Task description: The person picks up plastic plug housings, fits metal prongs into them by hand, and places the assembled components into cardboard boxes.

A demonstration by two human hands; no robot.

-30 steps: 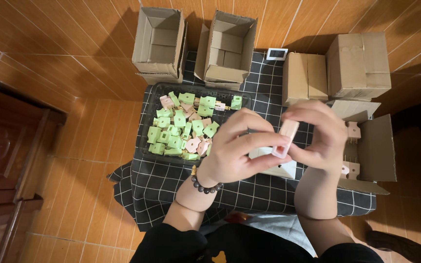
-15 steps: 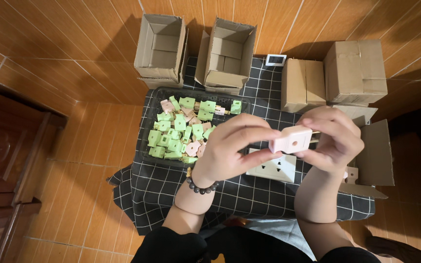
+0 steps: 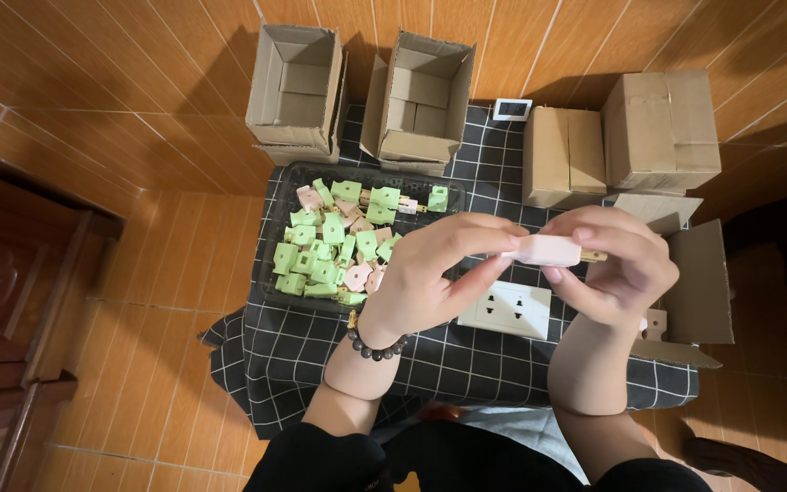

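Both my hands hold one pale pink plug adapter [image 3: 546, 250] up in front of me, lying sideways with a metal prong showing at its right end. My left hand [image 3: 437, 273], with a bead bracelet on the wrist, pinches its left end. My right hand [image 3: 614, 264] grips its right end. Below them a white wall socket plate [image 3: 505, 309] lies on the black checked cloth [image 3: 321, 355]. To the left a black tray [image 3: 277, 237] holds several green and pink plug adapters [image 3: 330, 246].
Two open cardboard boxes [image 3: 298, 77] [image 3: 423, 96] stand behind the tray. Two closed boxes [image 3: 563, 155] [image 3: 662, 128] stand at the back right, and an open box [image 3: 699, 282] with pink parts lies at the right. A small white digital timer [image 3: 512, 109] sits on the cloth. A dark wooden cabinet [image 3: 2, 301] stands at left.
My hands lifted the pink adapter off the white socket plate and turned it from upright to sideways, raising it higher above the cloth.
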